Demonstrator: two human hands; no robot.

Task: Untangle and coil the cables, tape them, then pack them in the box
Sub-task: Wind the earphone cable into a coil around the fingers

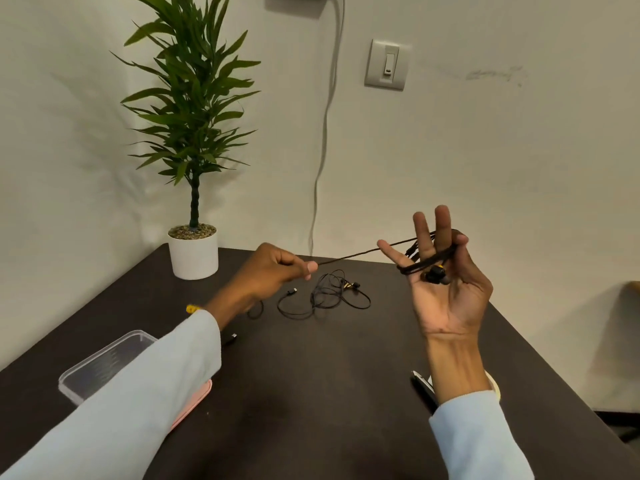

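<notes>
My right hand (446, 289) is raised palm-up with its fingers spread, and a black cable (356, 253) is looped several times around them; a black and orange plug rests in the palm. The cable runs taut to my left hand (277, 271), which pinches its free part between thumb and fingers. A second black cable (322, 296) lies tangled on the dark table (311, 393) beyond my hands. A clear plastic box (100, 365) sits at the near left, partly hidden by my left sleeve.
A potted plant (193, 251) stands at the table's far left corner. A pink lid (194, 403) lies under the box. A yellow item (191, 309) and a small black connector (231, 338) lie by my left forearm. A black pen-like object (420, 384) lies beside my right wrist.
</notes>
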